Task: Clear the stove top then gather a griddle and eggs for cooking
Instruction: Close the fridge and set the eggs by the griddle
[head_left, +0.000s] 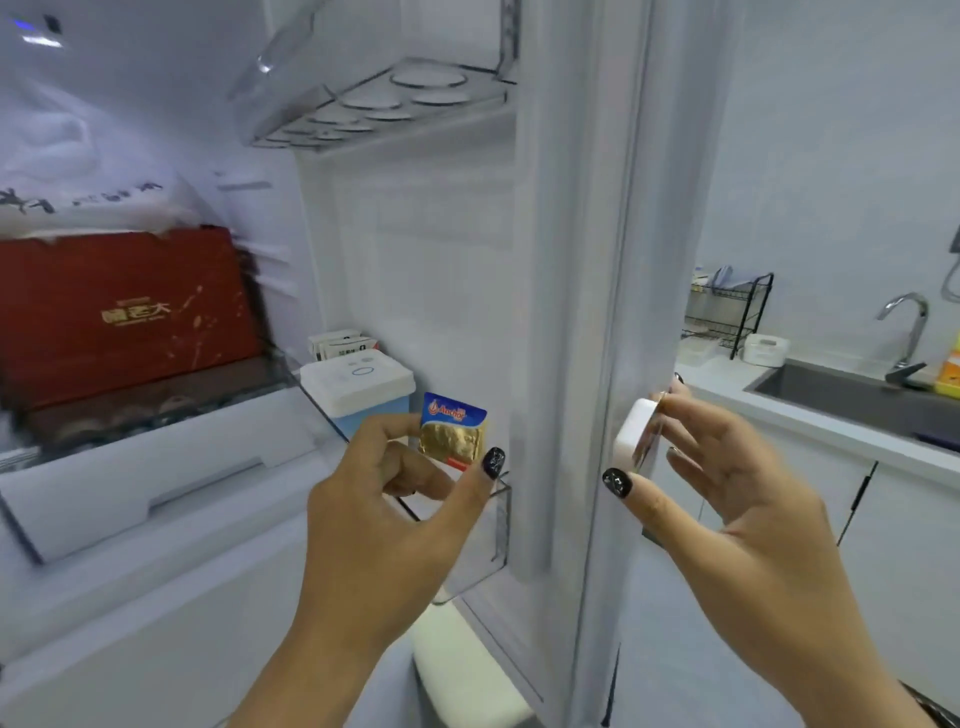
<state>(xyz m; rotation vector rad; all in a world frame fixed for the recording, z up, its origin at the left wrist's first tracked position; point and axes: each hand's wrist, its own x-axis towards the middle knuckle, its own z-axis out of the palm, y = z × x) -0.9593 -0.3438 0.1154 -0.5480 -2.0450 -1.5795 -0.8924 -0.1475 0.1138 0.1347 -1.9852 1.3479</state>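
I face an open fridge. My left hand (395, 483) pinches a small butter packet (453, 434) with a blue top and gold foil, held in front of the lower door shelf (496, 525). My right hand (727, 467) is at the outer edge of the fridge door (576, 312); its thumb and fingers are around a white handle block (631, 436) there. The egg tray (384, 104) high in the door shows only bare round holes. No griddle, eggs or stove top are in view.
A red box (119, 312) lies on a fridge shelf above a white drawer (156, 478). A white and blue container (358, 387) stands in the door shelf. To the right are a counter with a sink (852, 397), faucet (909, 327) and dish rack (727, 312).
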